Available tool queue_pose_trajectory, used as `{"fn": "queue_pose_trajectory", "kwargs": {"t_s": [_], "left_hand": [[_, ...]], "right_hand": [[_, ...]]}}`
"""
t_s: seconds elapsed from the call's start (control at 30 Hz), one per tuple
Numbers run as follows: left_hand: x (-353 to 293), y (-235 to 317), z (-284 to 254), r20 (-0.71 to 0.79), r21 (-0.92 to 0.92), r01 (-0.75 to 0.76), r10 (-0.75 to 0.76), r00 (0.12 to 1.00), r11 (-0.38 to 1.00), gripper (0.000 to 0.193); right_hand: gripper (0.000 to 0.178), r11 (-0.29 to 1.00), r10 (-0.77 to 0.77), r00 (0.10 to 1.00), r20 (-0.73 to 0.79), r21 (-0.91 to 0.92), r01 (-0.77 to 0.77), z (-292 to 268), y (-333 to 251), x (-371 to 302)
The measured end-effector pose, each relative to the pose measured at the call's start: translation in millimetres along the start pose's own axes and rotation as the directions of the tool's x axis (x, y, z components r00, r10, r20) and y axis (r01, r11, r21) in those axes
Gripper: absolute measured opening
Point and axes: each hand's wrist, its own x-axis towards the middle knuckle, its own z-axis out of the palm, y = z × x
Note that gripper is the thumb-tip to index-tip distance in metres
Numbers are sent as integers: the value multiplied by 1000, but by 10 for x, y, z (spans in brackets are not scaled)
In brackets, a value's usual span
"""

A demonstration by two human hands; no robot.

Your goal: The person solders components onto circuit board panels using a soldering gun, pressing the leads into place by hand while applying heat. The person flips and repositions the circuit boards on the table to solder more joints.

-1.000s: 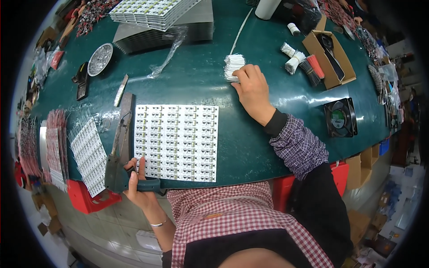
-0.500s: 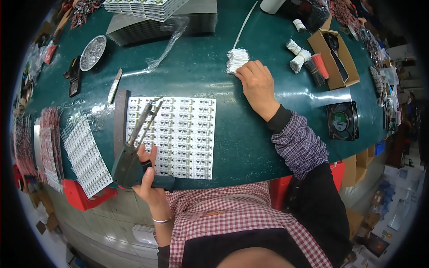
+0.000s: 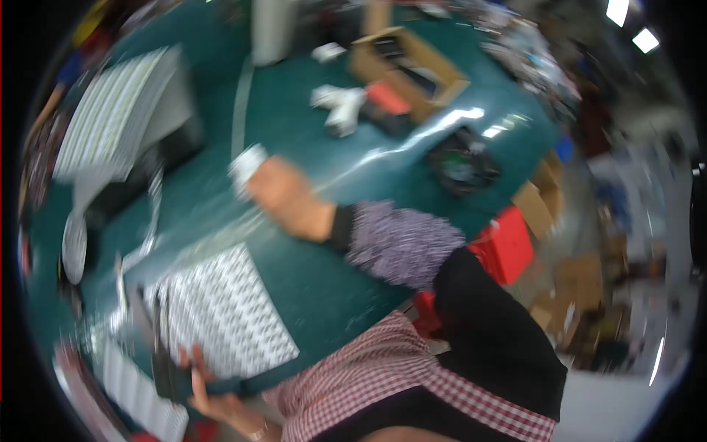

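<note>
My left hand (image 3: 213, 401), at the near left table edge, is closed around the handle of a dark soldering gun (image 3: 168, 372). The gun's tip points away from me, over the left side of a white circuit board panel (image 3: 232, 317) with rows of small parts. My right hand (image 3: 287, 195) reaches across the green table to a small pile of short white wires (image 3: 247, 168). It covers the pile's near side. Motion blur smears its fingers, so I cannot make out whether they pinch any wires.
Stacked white panels (image 3: 110, 110) stand at the far left. Beyond the right hand are white wire bundles (image 3: 342, 110), red wires (image 3: 387, 97), a cardboard box (image 3: 434, 81) and a black fan (image 3: 464, 163). More boards (image 3: 140, 387) lie near left. A red stool (image 3: 504, 247) stands beside the table.
The view has swung to the right and turned, blurring the picture. My right hand stays at the white wires and my left keeps hold of the soldering gun.
</note>
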Motion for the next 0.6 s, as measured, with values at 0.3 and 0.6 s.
{"fn": "queue_pose_trajectory", "kwargs": {"t_s": [0.3,0.6], "left_hand": [[172,-162,-380,80,75,199,-205,976,977,52],[28,21,37,67,68,123,-128,990,990,71]], "right_hand": [[8,954,266,963,35,131,-269,14,-214,-102],[4,995,-47,899,435,98,4,-546,-330,308]]}}
